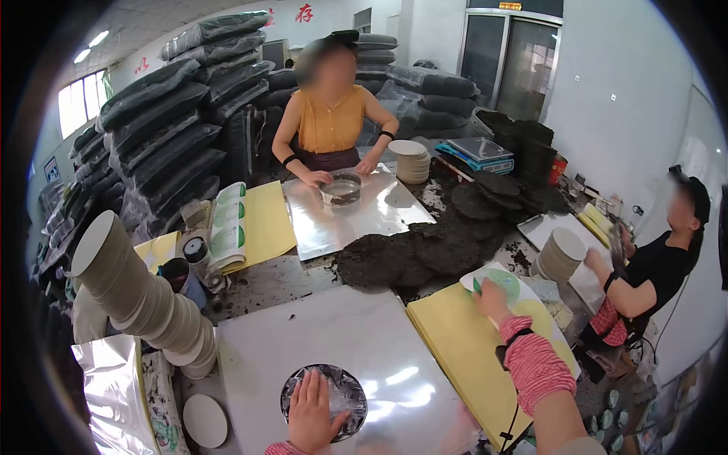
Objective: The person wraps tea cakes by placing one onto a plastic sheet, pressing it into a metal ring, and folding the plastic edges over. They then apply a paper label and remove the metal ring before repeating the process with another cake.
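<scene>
Head view: left hand [311, 413] flat, fingers spread, unclenched, resting on near edge of foil-wrapped disc [337, 381]. Disc round, no long axis, flat on silver sheet [303, 326], centre just beyond fingertips. Right hand [491, 299] well apart, on round green label [506, 282] atop yellow paper stack [462, 341]; can't tell if pinching.

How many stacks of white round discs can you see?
3: leaning stack at left, stack by the far person, stack beside the right-hand person. More may be hidden.

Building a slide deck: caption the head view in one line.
Left hand rests on a wrapped dark disc while right hand touches a round label on yellow sheets.
</scene>
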`<state>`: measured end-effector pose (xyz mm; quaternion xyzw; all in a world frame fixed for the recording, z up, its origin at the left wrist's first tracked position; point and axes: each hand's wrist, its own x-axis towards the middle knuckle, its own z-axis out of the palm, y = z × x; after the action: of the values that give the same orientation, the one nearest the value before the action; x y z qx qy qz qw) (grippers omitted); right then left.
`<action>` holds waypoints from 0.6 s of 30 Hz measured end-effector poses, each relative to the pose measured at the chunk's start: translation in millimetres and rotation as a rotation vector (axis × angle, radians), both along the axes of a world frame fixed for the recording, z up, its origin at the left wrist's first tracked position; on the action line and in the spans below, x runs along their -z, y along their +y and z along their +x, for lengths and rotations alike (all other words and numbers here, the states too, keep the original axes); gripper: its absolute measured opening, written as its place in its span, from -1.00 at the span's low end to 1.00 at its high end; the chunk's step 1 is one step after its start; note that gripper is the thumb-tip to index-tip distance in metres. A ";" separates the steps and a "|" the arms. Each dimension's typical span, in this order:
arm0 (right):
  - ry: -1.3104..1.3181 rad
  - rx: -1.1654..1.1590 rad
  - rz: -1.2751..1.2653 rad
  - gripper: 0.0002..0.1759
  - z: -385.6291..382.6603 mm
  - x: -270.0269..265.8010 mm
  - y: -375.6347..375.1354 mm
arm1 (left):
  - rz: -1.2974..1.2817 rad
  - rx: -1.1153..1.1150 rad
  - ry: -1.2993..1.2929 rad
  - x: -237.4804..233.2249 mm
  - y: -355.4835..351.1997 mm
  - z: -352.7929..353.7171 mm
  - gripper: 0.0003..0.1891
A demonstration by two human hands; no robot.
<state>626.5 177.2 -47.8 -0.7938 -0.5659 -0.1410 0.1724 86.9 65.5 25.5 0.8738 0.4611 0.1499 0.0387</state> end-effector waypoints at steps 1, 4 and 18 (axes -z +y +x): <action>0.001 -0.008 -0.002 -0.57 16.4 -0.2 1.4 | -0.009 -0.005 0.009 -0.3 -0.2 0.7 -0.12; 0.293 -0.063 -0.049 -0.62 54.4 -16.0 2.0 | -0.033 -0.008 -0.010 -4.3 0.8 4.0 -0.14; 0.489 -1.092 -0.132 -0.11 -326.3 -96.3 -132.4 | -0.057 0.000 -0.182 -0.1 3.9 5.3 -0.42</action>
<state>300.2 44.8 48.5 -0.4070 -0.8433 0.1899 0.2952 92.3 69.4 25.6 0.8551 0.4596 0.2156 0.1053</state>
